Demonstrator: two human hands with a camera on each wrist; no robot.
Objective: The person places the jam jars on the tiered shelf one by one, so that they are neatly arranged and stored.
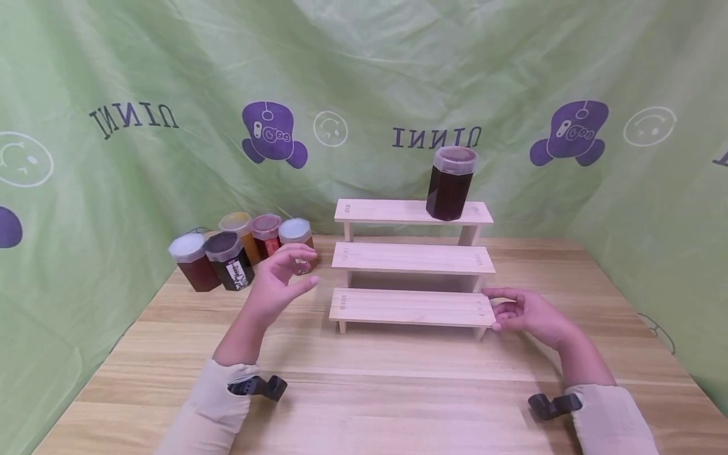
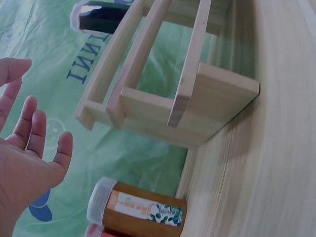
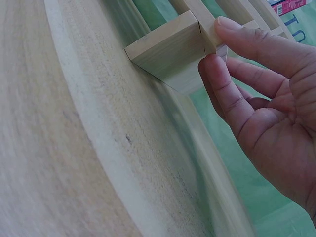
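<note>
A three-step wooden display stand point(image 1: 414, 258) stands on the table. My right hand point(image 1: 531, 318) is at the right end of its lowest step; in the right wrist view, the thumb and fingers of the right hand point(image 3: 269, 94) pinch the corner of that board. On the top step, toward the right, stands a dark jar point(image 1: 450, 186) with a clear lid. My left hand point(image 1: 274, 285) is raised left of the stand with loosely bent, parted fingers and holds nothing. Behind it, partly hidden, is an amber jar point(image 1: 297, 232) with a pale lid; its label faces the left wrist view.
Several more lidded jars cluster at the back left: a dark red one point(image 1: 197, 265), a black one point(image 1: 232, 262), a yellow one point(image 1: 241, 229) and a red one point(image 1: 266, 234). A green printed curtain point(image 1: 364, 63) hangs behind and beside the wooden table point(image 1: 364, 392).
</note>
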